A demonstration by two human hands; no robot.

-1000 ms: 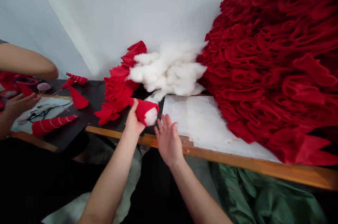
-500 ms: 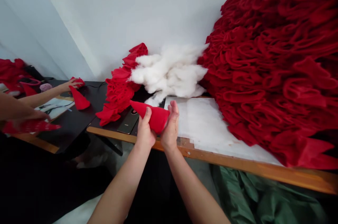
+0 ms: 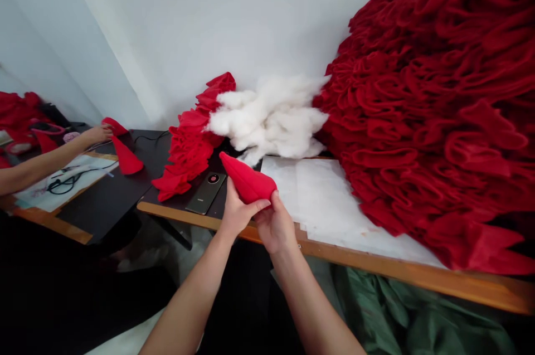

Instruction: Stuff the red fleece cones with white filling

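A stuffed red felt cone (image 3: 247, 179) is held over the table's front edge, tip pointing up and left. My left hand (image 3: 237, 212) grips it from below with the thumb along its side. My right hand (image 3: 276, 225) is closed on the cone's wide end, fingers pinching the fabric. Behind it lies a heap of white stuffing (image 3: 270, 117). A small row of empty red felt cones (image 3: 188, 143) sits to the left of the stuffing.
A huge pile of red felt cones (image 3: 434, 98) fills the right. White paper (image 3: 330, 199) covers the wooden-edged table (image 3: 376, 266). A phone (image 3: 205, 192) lies near my hands. At far left another person's hand (image 3: 95, 134) touches a red cone beside an upright cone (image 3: 124, 157).
The cone's open end with white stuffing was turned away and both my hands closed on it. The other person's arm moved back and their striped cone left view.
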